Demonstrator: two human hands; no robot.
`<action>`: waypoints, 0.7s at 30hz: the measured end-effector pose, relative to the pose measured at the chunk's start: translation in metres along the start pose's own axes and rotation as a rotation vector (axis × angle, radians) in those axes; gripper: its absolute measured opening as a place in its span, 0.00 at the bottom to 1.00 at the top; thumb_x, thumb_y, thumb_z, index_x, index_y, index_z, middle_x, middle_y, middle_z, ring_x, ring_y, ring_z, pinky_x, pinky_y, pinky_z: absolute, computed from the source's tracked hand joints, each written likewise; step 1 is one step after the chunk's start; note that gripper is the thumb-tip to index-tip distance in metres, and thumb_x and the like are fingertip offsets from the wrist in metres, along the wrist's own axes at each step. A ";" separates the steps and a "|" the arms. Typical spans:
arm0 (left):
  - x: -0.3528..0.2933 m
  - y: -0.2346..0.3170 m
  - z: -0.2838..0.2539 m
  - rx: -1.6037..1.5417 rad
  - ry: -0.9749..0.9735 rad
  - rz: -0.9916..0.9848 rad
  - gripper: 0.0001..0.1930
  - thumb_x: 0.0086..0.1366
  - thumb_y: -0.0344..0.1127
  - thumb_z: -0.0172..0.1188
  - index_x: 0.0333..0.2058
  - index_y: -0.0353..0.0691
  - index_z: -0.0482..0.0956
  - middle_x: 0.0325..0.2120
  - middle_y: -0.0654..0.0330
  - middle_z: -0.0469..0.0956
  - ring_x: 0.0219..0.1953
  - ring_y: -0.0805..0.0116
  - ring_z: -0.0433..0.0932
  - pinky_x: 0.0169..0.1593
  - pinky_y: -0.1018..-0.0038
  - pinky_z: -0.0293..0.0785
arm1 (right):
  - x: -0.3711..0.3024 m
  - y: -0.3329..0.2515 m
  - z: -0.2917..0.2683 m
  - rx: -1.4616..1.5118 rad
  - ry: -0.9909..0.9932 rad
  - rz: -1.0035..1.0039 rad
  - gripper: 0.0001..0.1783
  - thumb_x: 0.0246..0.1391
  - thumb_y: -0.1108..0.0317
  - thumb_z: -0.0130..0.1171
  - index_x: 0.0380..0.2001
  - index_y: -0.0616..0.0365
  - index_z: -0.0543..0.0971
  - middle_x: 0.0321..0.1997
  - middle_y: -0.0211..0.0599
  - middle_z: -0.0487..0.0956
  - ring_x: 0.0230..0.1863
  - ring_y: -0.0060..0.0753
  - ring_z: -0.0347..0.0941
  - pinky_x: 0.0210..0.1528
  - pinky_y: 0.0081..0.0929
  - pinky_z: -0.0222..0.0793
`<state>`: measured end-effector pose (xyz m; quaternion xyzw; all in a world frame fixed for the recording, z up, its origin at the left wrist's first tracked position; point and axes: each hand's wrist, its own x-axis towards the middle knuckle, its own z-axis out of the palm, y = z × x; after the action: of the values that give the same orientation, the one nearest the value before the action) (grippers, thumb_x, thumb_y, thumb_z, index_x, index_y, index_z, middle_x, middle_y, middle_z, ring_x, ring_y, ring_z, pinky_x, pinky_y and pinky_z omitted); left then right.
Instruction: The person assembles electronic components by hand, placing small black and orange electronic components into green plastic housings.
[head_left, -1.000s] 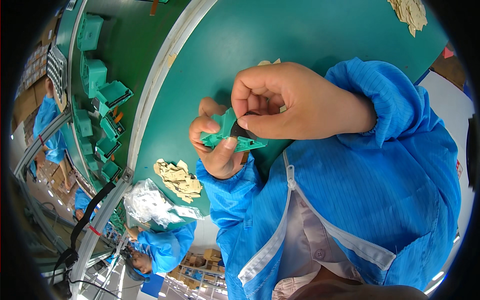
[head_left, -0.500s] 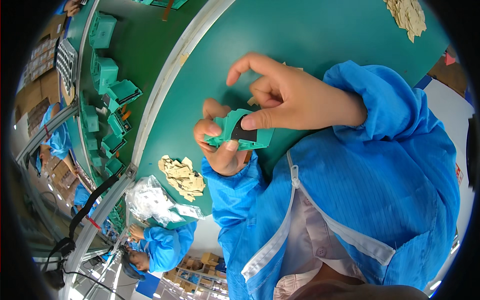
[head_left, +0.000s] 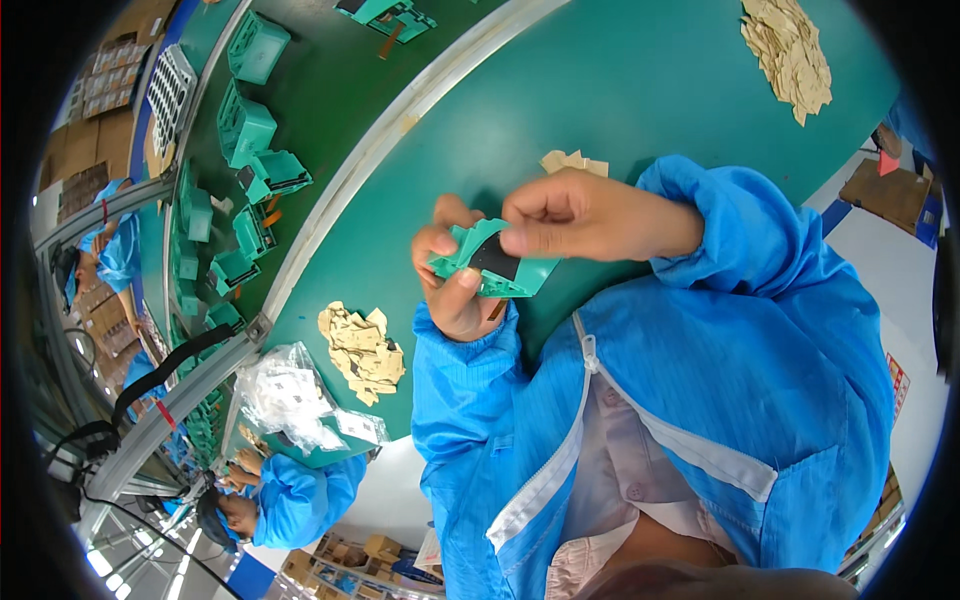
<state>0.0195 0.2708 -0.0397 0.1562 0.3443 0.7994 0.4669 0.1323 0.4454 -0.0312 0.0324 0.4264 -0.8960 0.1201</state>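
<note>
My left hand grips a small teal-green plastic housing by its left end, with the thumb on the near side and the fingers curled at the far side. A flat black patch covers part of its upper face. At the patch's upper right edge, my right hand has its thumb and forefinger pressed together, the other fingers curled in. Whatever is between those fingertips is too small or hidden to make out. Beyond my right hand lies a small heap of beige paper pieces on the green table.
Another beige paper pile lies left of me beside a clear plastic bag; a larger pile is far right. A metal rail borders a lane with several green housings. A co-worker in blue sits at left.
My right hand has lowered, and its raised forefinger has come down against the thumb at the black patch. The housing stays in my left hand. The whole view has shifted slightly.
</note>
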 end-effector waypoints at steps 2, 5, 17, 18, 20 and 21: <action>0.000 -0.001 0.005 0.025 0.028 0.004 0.14 0.56 0.30 0.65 0.41 0.50 0.75 0.37 0.60 0.65 0.46 0.59 0.76 0.48 0.61 0.80 | 0.000 0.007 0.001 -0.092 0.008 -0.038 0.14 0.66 0.58 0.57 0.29 0.55 0.74 0.24 0.17 0.64 0.27 0.10 0.57 0.28 0.16 0.53; -0.005 -0.005 0.003 0.046 0.098 0.005 0.14 0.56 0.31 0.66 0.41 0.48 0.75 0.38 0.59 0.65 0.47 0.58 0.75 0.49 0.60 0.79 | -0.002 0.012 -0.001 -0.094 0.035 -0.010 0.11 0.61 0.63 0.64 0.35 0.57 0.74 0.28 0.18 0.67 0.32 0.10 0.61 0.33 0.16 0.57; 0.005 0.001 0.024 0.508 0.251 0.051 0.37 0.56 0.43 0.64 0.62 0.33 0.64 0.53 0.54 0.65 0.53 0.64 0.67 0.58 0.66 0.63 | -0.036 -0.087 -0.095 -0.412 0.551 -0.533 0.12 0.65 0.61 0.58 0.44 0.59 0.77 0.38 0.26 0.77 0.40 0.18 0.71 0.47 0.22 0.67; 0.004 0.002 0.024 0.521 0.253 0.002 0.36 0.56 0.42 0.64 0.62 0.33 0.65 0.52 0.54 0.67 0.52 0.65 0.68 0.58 0.66 0.64 | -0.032 -0.103 -0.128 -0.476 0.682 -0.605 0.19 0.67 0.57 0.53 0.53 0.60 0.75 0.46 0.25 0.76 0.48 0.21 0.71 0.52 0.20 0.65; 0.003 0.001 0.022 0.539 0.249 0.006 0.30 0.57 0.34 0.64 0.58 0.33 0.69 0.47 0.57 0.70 0.48 0.67 0.69 0.55 0.69 0.66 | -0.020 -0.132 -0.192 -0.481 0.962 -0.710 0.14 0.68 0.63 0.51 0.50 0.59 0.75 0.32 0.23 0.75 0.33 0.17 0.68 0.37 0.20 0.63; 0.004 0.001 0.024 0.780 0.242 -0.008 0.25 0.56 0.29 0.63 0.54 0.34 0.73 0.45 0.58 0.72 0.45 0.67 0.70 0.53 0.70 0.67 | -0.008 -0.141 -0.205 -0.445 1.026 -0.780 0.16 0.69 0.58 0.49 0.36 0.58 0.80 0.31 0.21 0.76 0.33 0.15 0.68 0.36 0.19 0.62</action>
<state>0.0304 0.2839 -0.0226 0.2253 0.6746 0.6197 0.3319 0.0967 0.6909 -0.0533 0.2717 0.5841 -0.6357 -0.4253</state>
